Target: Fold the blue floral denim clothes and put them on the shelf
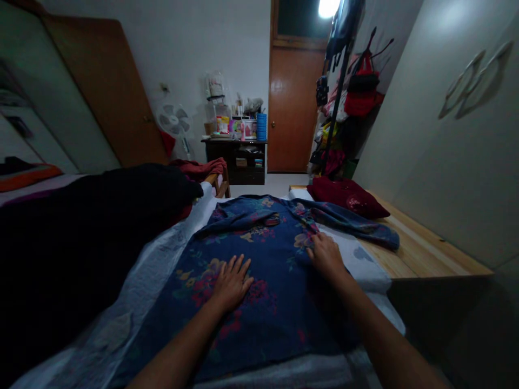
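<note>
A dark blue garment [259, 254] with a red and yellow floral print lies spread over a white-covered bed. Its left sleeve is folded inward across the upper part, while the right sleeve stretches out to the right. My left hand [234, 283] rests flat on the middle of the cloth, fingers apart. At the garment's right edge, my right hand [325, 255] has its fingers curled down onto the fabric below the right sleeve, seemingly pinching the edge.
A black cloth [81, 232] covers the left side. On the right are a wooden ledge [430, 254] and a dark red cushion [348, 197]. Beyond stand a fan [174, 120], a black shelf [233, 159] and a wooden door [292, 108]. Bags hang beside a black pole.
</note>
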`<act>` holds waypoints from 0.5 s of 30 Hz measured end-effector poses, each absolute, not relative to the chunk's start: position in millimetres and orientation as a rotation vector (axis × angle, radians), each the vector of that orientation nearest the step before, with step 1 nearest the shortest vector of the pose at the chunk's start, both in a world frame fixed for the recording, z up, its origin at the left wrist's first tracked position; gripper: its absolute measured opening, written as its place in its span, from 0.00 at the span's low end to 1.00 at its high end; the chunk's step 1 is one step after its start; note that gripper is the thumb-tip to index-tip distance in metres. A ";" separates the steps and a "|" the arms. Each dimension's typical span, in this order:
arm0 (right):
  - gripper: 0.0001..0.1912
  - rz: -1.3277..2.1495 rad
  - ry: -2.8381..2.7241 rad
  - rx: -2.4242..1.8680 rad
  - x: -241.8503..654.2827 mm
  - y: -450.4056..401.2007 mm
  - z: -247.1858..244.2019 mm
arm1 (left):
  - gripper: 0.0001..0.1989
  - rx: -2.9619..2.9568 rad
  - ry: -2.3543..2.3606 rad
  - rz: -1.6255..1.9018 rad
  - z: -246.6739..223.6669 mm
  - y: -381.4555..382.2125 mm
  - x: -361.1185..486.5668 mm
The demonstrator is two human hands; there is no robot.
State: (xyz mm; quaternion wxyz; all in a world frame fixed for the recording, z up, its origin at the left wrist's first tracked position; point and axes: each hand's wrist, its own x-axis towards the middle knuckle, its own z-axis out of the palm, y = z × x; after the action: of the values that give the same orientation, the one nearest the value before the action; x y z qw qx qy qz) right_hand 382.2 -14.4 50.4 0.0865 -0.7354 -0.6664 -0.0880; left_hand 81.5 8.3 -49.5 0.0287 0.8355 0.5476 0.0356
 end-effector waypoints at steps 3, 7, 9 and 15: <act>0.18 -0.007 -2.158 -1.982 333.5 21.9 32.1 | 0.29 2.595 1.692 0.139 -54.0 9.4 80.6; 0.19 0.240 -2.187 -1.935 285.0 76.2 3.3 | 0.29 2.593 1.672 0.159 -57.8 10.0 79.7; 0.17 0.255 -2.142 -1.960 273.4 99.3 -7.3 | 0.29 2.571 1.660 0.144 -55.8 9.5 80.1; 0.14 0.162 -1.943 -2.036 269.5 129.0 -34.0 | 0.30 2.465 1.582 0.086 -30.0 20.8 79.0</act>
State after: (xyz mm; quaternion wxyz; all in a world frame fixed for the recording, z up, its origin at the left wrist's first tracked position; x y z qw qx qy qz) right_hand 269.5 129.0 -34.0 0.1603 -0.7129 -0.6803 0.0568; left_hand 79.0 20.8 -30.0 0.1054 0.8365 0.5370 0.0291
